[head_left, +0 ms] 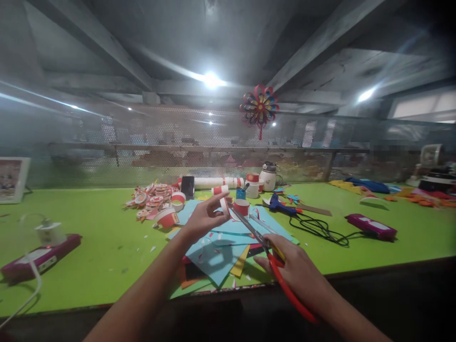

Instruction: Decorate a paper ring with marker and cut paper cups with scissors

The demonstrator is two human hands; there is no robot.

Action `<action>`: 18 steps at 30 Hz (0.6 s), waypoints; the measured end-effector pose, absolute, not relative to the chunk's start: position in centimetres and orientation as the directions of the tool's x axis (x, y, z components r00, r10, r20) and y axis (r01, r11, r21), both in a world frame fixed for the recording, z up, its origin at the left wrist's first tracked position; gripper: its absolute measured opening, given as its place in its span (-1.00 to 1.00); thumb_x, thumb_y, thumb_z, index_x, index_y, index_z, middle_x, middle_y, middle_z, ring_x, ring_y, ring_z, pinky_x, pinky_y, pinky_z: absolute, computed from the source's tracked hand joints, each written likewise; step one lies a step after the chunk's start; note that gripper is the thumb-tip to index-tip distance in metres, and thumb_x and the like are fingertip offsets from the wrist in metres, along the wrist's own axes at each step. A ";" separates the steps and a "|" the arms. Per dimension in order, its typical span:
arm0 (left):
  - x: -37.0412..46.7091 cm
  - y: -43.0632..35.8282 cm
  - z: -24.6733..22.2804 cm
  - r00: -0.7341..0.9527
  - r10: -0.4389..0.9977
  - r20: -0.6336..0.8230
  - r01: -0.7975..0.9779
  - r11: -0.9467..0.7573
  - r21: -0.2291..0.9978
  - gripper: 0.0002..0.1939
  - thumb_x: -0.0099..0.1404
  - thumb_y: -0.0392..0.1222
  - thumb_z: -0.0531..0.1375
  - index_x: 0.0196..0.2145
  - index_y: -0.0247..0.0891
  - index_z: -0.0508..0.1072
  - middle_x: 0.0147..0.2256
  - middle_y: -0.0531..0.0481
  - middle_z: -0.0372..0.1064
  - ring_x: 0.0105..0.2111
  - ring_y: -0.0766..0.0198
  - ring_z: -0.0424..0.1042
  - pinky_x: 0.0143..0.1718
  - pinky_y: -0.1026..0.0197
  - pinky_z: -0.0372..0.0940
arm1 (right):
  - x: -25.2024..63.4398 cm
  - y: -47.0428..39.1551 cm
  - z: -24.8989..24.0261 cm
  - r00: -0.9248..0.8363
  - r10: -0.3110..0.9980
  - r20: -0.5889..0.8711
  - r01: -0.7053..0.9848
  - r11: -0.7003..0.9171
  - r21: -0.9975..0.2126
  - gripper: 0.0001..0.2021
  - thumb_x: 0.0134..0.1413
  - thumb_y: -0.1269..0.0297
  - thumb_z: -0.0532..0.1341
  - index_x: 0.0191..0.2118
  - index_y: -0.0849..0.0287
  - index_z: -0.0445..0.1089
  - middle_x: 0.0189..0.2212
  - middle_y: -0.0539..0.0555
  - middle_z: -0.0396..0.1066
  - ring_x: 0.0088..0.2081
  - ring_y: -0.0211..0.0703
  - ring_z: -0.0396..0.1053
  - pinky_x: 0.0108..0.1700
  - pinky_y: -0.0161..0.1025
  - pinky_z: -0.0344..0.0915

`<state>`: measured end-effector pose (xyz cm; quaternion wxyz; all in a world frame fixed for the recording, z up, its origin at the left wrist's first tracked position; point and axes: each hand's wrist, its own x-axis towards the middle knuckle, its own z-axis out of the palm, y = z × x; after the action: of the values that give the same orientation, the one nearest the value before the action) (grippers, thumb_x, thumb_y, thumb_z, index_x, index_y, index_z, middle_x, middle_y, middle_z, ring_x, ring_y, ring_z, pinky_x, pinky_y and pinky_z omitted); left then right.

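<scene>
My left hand (204,214) pinches a small white piece of paper cup with a red edge (224,206), held up over the paper sheets. In my right hand (297,263) is a pair of scissors (252,229) with red and yellow handles. Their blades point up and left, with the tips close to the cup piece; whether they touch it I cannot tell. Under both hands lie light blue paper sheets (213,261) strewn with small scraps. Just behind the blades stands a red paper cup part (242,207).
Left of the sheets are a heap of red-and-white paper pieces (153,197) and a cut cup (166,217). A phone (187,187) stands behind. A blue glue gun (280,204), black cable (320,228) and purple power strip (371,226) lie right; another strip (42,259) sits left.
</scene>
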<state>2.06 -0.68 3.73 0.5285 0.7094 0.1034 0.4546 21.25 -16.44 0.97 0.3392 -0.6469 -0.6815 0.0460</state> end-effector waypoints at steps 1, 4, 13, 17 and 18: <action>2.1 -0.8 3.8 0.572 0.621 0.536 -0.323 -0.430 0.843 -0.34 0.04 -0.22 0.38 0.12 -0.25 0.38 0.08 -0.27 0.34 -0.07 0.06 0.43 -0.14 0.11 0.34 | 21.3 -16.4 0.8 0.057 0.913 0.403 0.852 0.166 -0.497 -0.59 0.12 -0.05 0.16 -0.03 0.12 0.35 -0.20 0.13 0.43 -0.21 0.00 0.37 -0.13 -0.08 0.28; 2.2 -1.0 3.8 0.580 0.610 0.540 -0.294 -0.462 0.837 -0.37 0.07 -0.20 0.37 0.11 -0.27 0.38 0.06 -0.28 0.34 -0.08 0.08 0.42 -0.13 0.11 0.35 | 21.3 -16.5 0.5 0.031 0.918 0.395 0.844 0.188 -0.503 -0.59 0.13 -0.03 0.17 -0.01 0.11 0.38 -0.20 0.14 0.46 -0.20 0.02 0.39 -0.10 -0.05 0.28; 2.3 -1.1 3.6 0.572 0.592 0.567 -0.339 -0.459 0.821 -0.39 0.05 -0.21 0.38 0.08 -0.27 0.40 0.08 -0.29 0.30 -0.03 0.08 0.38 -0.08 0.09 0.34 | 21.1 -17.0 0.3 0.024 0.907 0.421 0.831 0.216 -0.512 -0.62 0.15 0.02 0.15 -0.03 0.13 0.40 -0.20 0.13 0.49 -0.21 0.00 0.42 -0.12 -0.07 0.32; 2.3 -1.2 3.7 0.567 0.598 0.567 -0.355 -0.444 0.823 -0.40 0.03 -0.25 0.39 0.07 -0.27 0.42 0.06 -0.26 0.31 0.00 0.07 0.36 -0.07 0.12 0.34 | 21.3 -16.9 -0.3 0.035 0.896 0.442 0.855 0.202 -0.478 -0.64 0.15 0.05 0.17 -0.02 0.13 0.39 -0.17 0.15 0.47 -0.20 0.01 0.42 -0.10 -0.05 0.32; 2.4 -1.2 3.7 0.565 0.600 0.567 -0.359 -0.440 0.823 -0.40 0.03 -0.25 0.39 0.06 -0.27 0.43 0.06 -0.25 0.31 0.00 0.07 0.36 -0.07 0.13 0.34 | 21.3 -16.9 -0.4 0.038 0.894 0.446 0.860 0.198 -0.470 -0.64 0.15 0.05 0.18 -0.01 0.12 0.39 -0.16 0.15 0.47 -0.19 0.02 0.42 -0.10 -0.04 0.33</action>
<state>2.37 -1.20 3.75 0.5224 0.7137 0.0844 0.4589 21.34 -16.87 -0.39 0.3444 -0.6327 -0.6931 0.0247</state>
